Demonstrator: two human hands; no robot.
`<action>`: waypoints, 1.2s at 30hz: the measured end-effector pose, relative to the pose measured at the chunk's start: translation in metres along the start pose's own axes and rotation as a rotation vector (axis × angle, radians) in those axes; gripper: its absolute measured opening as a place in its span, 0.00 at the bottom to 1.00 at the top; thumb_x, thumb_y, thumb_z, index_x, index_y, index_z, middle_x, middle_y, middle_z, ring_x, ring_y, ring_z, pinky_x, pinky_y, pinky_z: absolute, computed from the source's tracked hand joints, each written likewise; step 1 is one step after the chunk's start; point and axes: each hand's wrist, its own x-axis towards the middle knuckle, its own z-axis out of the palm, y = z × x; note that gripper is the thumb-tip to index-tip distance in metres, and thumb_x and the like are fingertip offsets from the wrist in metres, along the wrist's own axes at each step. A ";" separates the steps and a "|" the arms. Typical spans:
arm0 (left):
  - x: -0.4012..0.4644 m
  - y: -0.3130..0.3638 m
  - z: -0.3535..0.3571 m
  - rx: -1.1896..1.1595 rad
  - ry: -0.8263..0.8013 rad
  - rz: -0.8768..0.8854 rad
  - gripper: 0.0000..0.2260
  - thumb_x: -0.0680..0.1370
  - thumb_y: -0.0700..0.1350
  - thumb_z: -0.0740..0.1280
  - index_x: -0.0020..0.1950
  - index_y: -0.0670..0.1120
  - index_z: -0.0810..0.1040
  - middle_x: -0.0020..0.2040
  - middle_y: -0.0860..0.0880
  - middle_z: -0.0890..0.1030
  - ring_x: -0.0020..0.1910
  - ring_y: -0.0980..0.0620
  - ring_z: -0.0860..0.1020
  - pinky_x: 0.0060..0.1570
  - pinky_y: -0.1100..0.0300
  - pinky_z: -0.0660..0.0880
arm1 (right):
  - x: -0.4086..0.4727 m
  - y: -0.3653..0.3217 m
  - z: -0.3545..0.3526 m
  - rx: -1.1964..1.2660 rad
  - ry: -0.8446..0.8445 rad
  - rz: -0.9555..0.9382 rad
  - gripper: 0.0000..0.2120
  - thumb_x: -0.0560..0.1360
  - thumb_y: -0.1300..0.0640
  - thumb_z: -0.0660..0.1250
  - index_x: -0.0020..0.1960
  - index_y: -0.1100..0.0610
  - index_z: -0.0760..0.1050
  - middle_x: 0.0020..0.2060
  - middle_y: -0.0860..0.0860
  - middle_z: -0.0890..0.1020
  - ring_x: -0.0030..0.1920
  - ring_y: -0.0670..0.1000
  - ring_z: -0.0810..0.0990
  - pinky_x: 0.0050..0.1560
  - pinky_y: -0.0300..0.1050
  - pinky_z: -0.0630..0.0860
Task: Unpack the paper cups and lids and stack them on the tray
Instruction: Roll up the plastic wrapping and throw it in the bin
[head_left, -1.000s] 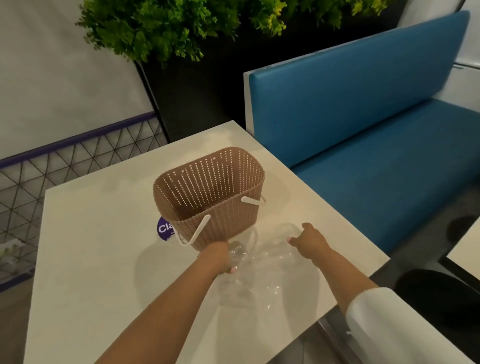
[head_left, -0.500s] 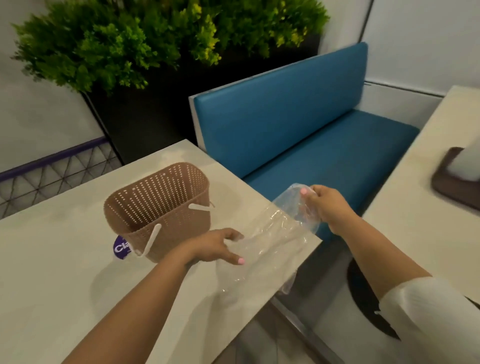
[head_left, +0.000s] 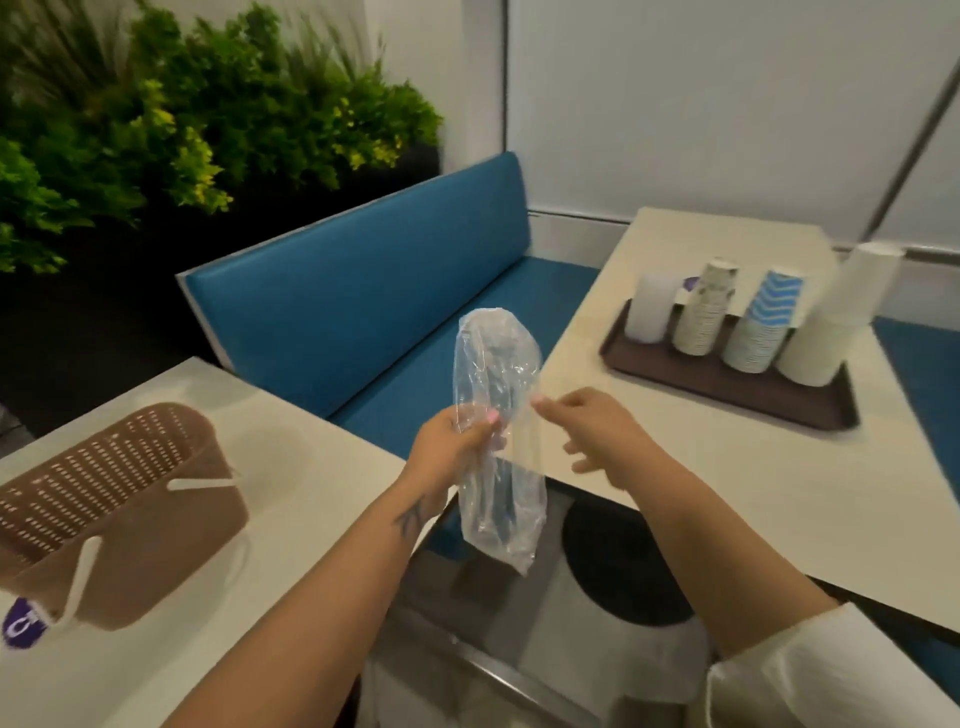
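An empty clear plastic bag (head_left: 496, 415) hangs upright in the gap between two tables. My left hand (head_left: 452, 447) grips it at mid-height. My right hand (head_left: 587, 431) pinches the bag's right edge with thumb and forefinger. On the right table stands a brown tray (head_left: 727, 397). It carries a white stack of lids (head_left: 649, 312), a stack of patterned paper cups (head_left: 706, 312), a stack of blue-chevron cups (head_left: 763, 327) and a leaning stack of white cups (head_left: 831, 322).
A brown perforated basket (head_left: 119, 499) with white handles sits on the left table (head_left: 291, 509), a purple label (head_left: 21, 626) beside it. A blue bench (head_left: 363, 296) and green plants (head_left: 156, 130) lie behind. The dark floor and a round table base (head_left: 613, 566) show below the bag.
The bag has been lifted off the left table and carried right into the gap. My left hand has taken hold of it. The view swung right, revealing the tray of cups.
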 end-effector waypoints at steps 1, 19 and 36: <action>-0.003 0.005 0.014 -0.010 -0.039 0.012 0.14 0.79 0.53 0.65 0.58 0.46 0.79 0.49 0.51 0.84 0.45 0.54 0.84 0.43 0.57 0.76 | -0.005 0.005 -0.006 0.046 -0.074 0.050 0.29 0.74 0.40 0.67 0.66 0.58 0.69 0.60 0.55 0.75 0.57 0.57 0.76 0.46 0.51 0.77; -0.015 0.034 0.107 0.076 -0.387 -0.133 0.10 0.74 0.46 0.72 0.53 0.44 0.82 0.52 0.45 0.83 0.53 0.46 0.80 0.63 0.49 0.74 | -0.029 0.044 -0.104 0.297 -0.108 0.051 0.15 0.76 0.44 0.65 0.51 0.56 0.79 0.43 0.53 0.80 0.39 0.51 0.76 0.43 0.45 0.73; -0.011 0.041 0.124 0.198 -0.161 0.162 0.13 0.72 0.45 0.74 0.55 0.44 0.80 0.47 0.47 0.84 0.36 0.55 0.83 0.39 0.60 0.80 | -0.031 0.065 -0.126 0.438 -0.293 0.010 0.17 0.75 0.46 0.64 0.59 0.55 0.76 0.53 0.56 0.82 0.50 0.54 0.83 0.55 0.50 0.79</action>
